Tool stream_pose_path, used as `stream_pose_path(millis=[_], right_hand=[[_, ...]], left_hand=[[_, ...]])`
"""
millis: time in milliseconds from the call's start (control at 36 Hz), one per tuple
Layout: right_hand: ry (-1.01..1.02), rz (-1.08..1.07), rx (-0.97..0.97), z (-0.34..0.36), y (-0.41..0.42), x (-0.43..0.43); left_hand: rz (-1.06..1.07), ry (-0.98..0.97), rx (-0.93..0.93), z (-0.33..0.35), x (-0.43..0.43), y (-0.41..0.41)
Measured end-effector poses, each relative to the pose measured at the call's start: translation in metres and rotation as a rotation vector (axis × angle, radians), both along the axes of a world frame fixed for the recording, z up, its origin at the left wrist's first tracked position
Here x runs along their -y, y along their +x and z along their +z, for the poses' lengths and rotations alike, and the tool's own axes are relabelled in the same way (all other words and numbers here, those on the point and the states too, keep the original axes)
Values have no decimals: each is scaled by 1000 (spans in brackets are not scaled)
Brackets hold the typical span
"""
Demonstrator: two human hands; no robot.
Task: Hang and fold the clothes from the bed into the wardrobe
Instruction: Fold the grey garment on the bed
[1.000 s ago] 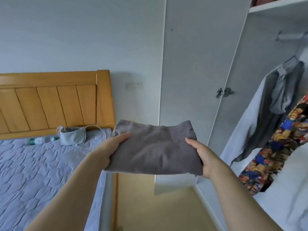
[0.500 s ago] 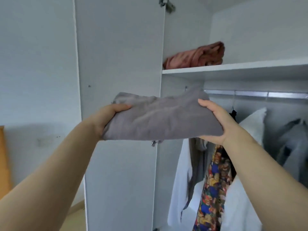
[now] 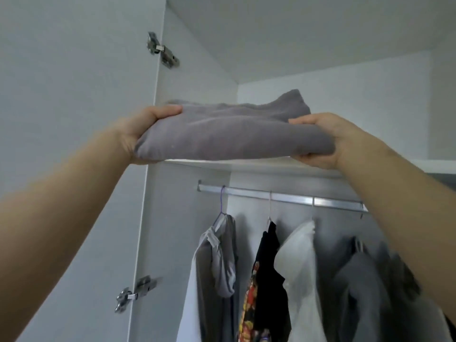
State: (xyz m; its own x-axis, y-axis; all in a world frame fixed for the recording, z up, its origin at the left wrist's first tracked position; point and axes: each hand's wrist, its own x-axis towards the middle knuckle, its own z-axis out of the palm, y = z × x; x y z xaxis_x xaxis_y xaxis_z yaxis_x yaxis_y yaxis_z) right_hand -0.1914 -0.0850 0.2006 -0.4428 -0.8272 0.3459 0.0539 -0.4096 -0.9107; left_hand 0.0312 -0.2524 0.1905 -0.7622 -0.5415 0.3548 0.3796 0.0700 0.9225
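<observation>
— Grey cloth (image 3: pixel 234 134), folded, is at the shelf (image 3: pixel 246 165) edge in the wardrobe (image 3: pixel 320 58). Who holds it?

— I see both hands on it: left hand (image 3: pixel 138 134) clamped on one end, thumb on top; right hand (image 3: pixel 328 141) gripping the other. Below, shirts (image 3: pixel 301 267) hang from the rail (image 3: pixel 291 197). Whether it rests on the shelf, I cannot tell.

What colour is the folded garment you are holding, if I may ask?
Plain grey, no pattern; the folded garment shows best in the head view.
</observation>
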Motion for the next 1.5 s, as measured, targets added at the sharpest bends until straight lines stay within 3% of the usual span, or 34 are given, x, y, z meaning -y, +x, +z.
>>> stream_pose_path(millis=[278,389,500,667,833,889,944,1028,1111,1250,1361,1500], right_hand=[[-264,-264,302,33,-58,-18],[-261,-463,333,29,-82,-12],[-106,-665,152,24,-83,3],[161,-666,-275,21,-57,-2],[-14,-1444,-917,17,-74,-7],[119,-1384,-1119,12,-76,-5],[239,-1172,-1258,8,-75,-2],[344,-835,-1316,-2,-70,0],[407,-904,-1387,-9,-74,-2],[369,-945,-1311,-7,-75,-5],[331,-971,-1229,-10,-78,-3],[346,-980,-1149,-11,-81,-17]], left_hand=[[11,153,-5,31,31,-116],[83,10,-26,24,45,-158],[204,-218,-23,17,50,-185],[334,-390,-86,17,64,-192],[355,-560,-195,8,65,-205],[396,-764,-211,6,56,-208],[327,-988,-265,3,45,-209],[175,-1175,-170,-1,30,-208],[304,-1408,-29,-5,26,-208],[359,-1304,-1,-4,21,-205],[690,-1608,55,4,3,-213],[398,-1569,150,4,-12,-226]])
